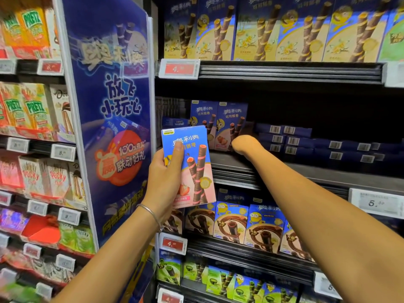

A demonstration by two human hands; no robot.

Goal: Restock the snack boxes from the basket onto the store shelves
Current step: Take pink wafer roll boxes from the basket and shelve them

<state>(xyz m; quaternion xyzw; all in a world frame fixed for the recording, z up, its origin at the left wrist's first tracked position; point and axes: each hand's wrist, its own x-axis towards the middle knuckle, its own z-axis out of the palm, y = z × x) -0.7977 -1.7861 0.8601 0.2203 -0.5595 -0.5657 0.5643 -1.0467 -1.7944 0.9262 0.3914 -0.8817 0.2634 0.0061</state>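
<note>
The snack box (190, 169) stands upright in the left hand (166, 178), just in front of the shelving, and lies at about 8 o'clock from the right hand (242, 145), well apart from it. The box is a tall flat carton, blue at the top and pink lower down, printed with dark rolled wafer sticks and a strawberry. The left hand grasps it along its left edge, thumb laid across the front and pointing to 12 o'clock. The right hand reaches onto the middle shelf (284, 169), its wrist bent so the fingers are hidden; whether it is released or grasping cannot be told. At its 11 o'clock stand two upright boxes (218, 125); at its 3 o'clock lie flat stacked boxes (306, 143).
</note>
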